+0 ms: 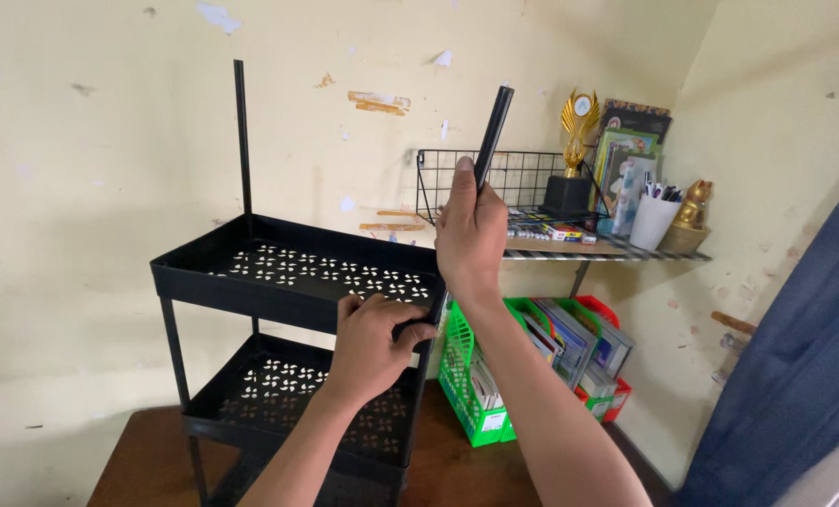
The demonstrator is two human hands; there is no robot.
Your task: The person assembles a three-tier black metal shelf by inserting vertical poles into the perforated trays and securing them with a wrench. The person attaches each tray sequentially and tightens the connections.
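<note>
Black pole (491, 131) gripped upright by raised right hand (471, 235); left hand (374, 343) fingers clasp shelf corner (419, 330).

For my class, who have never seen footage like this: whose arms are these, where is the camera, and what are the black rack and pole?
One picture, taken by a camera worn on a person's head, looking down at their own bare hands. The right hand grips a black pole that leans slightly. The left hand holds the front corner of a black shelf rack with perforated trays, standing on a brown table. Another pole stands upright at the rack's back corner. Behind are a wall shelf with a trophy, and green and red file baskets.
</note>
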